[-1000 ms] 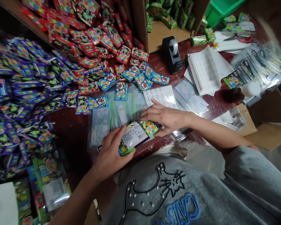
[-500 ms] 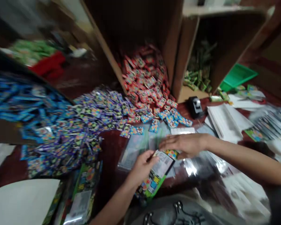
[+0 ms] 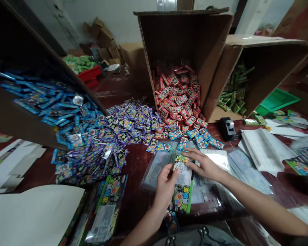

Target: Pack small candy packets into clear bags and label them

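My left hand (image 3: pixel 166 182) is closed on the left edge of a printed packet (image 3: pixel 182 198), black and green with colourful lettering and a pale panel. My right hand (image 3: pixel 204 164) grips the packet's top end between thumb and fingers, where a colourful strip shows. Beneath both hands lie clear plastic sleeves (image 3: pixel 154 169). Just beyond my fingertips are several small blue wrapped sweets (image 3: pixel 201 140). Whether anything small is inside my fingers is hidden.
Piles of purple sweets (image 3: pixel 133 119) and blue sweets (image 3: pixel 48 99) spread at left. Cardboard boxes hold red sweets (image 3: pixel 179 92) and green sweets (image 3: pixel 236 92). A tape dispenser (image 3: pixel 228 129), white trays (image 3: pixel 261 150) and a green basket (image 3: pixel 279 100) stand right. Finished-looking printed packets (image 3: pixel 107 208) lie front left.
The camera view has shifted, so the boxes show more fully. The packet has turned from slanted to nearly straight, and my right hand has closed around its top end.
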Available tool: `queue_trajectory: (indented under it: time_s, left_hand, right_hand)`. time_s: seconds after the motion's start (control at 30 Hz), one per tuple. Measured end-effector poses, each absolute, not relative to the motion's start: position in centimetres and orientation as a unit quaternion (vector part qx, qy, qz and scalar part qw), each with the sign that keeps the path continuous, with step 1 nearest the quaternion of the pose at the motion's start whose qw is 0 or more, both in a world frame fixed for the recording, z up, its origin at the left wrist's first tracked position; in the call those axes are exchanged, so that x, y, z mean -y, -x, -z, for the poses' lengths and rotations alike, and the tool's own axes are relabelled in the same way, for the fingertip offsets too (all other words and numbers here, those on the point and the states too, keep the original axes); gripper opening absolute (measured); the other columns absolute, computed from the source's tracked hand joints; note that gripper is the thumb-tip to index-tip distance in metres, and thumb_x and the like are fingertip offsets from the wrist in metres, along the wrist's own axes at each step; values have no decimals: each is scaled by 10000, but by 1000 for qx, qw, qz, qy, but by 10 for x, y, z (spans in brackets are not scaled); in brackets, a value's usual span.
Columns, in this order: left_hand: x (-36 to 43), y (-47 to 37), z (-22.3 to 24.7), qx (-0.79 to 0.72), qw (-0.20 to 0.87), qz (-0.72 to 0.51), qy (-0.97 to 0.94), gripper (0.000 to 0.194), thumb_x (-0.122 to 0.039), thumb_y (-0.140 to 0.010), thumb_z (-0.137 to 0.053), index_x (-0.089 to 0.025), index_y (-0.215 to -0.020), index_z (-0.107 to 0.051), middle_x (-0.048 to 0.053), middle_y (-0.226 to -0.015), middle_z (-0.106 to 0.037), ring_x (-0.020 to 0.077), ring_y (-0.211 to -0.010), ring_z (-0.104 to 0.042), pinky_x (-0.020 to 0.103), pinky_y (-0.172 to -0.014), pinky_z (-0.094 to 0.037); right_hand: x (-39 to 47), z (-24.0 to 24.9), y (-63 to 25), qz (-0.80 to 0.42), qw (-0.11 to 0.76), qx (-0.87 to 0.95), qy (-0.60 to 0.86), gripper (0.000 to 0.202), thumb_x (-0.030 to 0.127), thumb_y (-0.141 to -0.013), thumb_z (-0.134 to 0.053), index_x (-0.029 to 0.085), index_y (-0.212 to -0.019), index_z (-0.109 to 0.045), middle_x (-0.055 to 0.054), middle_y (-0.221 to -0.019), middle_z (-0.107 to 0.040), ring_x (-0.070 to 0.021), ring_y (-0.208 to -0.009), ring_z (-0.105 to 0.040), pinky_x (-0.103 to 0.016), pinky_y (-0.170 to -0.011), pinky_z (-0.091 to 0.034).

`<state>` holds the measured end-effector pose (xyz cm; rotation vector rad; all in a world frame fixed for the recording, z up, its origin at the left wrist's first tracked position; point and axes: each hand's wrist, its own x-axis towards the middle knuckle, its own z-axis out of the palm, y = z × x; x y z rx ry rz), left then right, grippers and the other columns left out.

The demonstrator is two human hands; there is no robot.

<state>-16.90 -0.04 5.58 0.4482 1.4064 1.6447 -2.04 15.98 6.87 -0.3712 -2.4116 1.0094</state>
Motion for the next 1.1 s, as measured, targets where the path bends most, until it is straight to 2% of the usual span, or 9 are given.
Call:
queue_trajectory:
  time_s: [0.17,0.3,0.4,0.57,0.73,0.8,0.87,0.93,1.1]
  left_hand:
    - [-26,169,-54,-567,403,-695,-182,513,-529,-799,-899,-198,-1149,-723,90,-1153,-799,225,-1038,-748,339,-967,-579]
    - [-14,166,-33,-592,387,-672,-221,600,-483,-833,-890,-253,-1307,-602,78,-1178,-776,221,-1054,-761,335,-952,-592]
    - [12,167,-15,-621,393,-627,-258,674,-456,-868,-869,-277,-1417,-523,66,-1161,-751,205,-1017,-769,326,-930,-601]
    - [31,177,-4,-659,395,-572,-288,601,-484,-837,-876,-257,-1313,-588,61,-1127,-745,208,-1012,-763,330,-902,-616]
    - [21,177,-9,-653,427,-552,-296,602,-450,-833,-878,-271,-1315,-564,43,-1141,-742,183,-974,-763,301,-840,-623]
    - [18,176,-13,-658,422,-552,-292,614,-441,-824,-887,-269,-1311,-554,52,-1175,-743,183,-978,-766,294,-825,-622]
    - [17,179,-17,-659,430,-539,-300,570,-443,-813,-897,-258,-1244,-573,44,-1129,-749,184,-944,-765,280,-781,-611]
    - [17,184,-20,-665,434,-521,-313,487,-462,-840,-873,-249,-1183,-600,36,-1079,-754,181,-925,-754,273,-763,-596]
    - [6,195,-26,-688,421,-493,-325,305,-506,-962,-721,-220,-1048,-657,105,-1278,-774,227,-1100,-743,353,-927,-599]
  right_hand:
    - [-182,-69,34,-352,299,874,153,397,398,-1084,-652,231,-1442,-687,-177,-1458,-658,-290,-1460,-624,-561,-1209,-544]
    - [-185,-55,32,-397,259,872,125,284,392,-1071,-680,231,-1283,-780,-144,-1327,-712,-250,-1318,-705,-501,-1138,-597]
    - [-169,-36,23,-440,225,860,129,275,393,-1081,-666,210,-1223,-812,-157,-1335,-704,-247,-1368,-676,-469,-1144,-590]
    - [-144,-14,5,-495,218,822,175,322,396,-1090,-651,233,-1349,-750,-165,-1543,-584,-244,-1540,-534,-510,-1246,-499]
    - [-133,-13,-9,-538,198,793,207,215,329,-1073,-674,216,-1250,-719,-148,-1457,-645,-254,-1510,-552,-517,-1223,-513]
    - [-126,-14,-13,-563,221,757,249,355,373,-1046,-715,224,-1361,-646,-149,-1434,-654,-251,-1383,-639,-457,-1097,-601]
    - [-118,-13,-15,-607,240,697,297,507,428,-1026,-738,222,-1449,-548,-109,-1256,-721,-197,-1065,-733,-358,-875,-654]
    - [-113,-11,-15,-649,243,645,322,498,466,-1019,-740,210,-1403,-553,-28,-1027,-735,-141,-826,-697,-299,-759,-628]
    - [-115,-12,-13,-684,240,620,300,368,506,-981,-777,205,-1181,-707,-3,-954,-736,-136,-855,-692,-320,-849,-619]
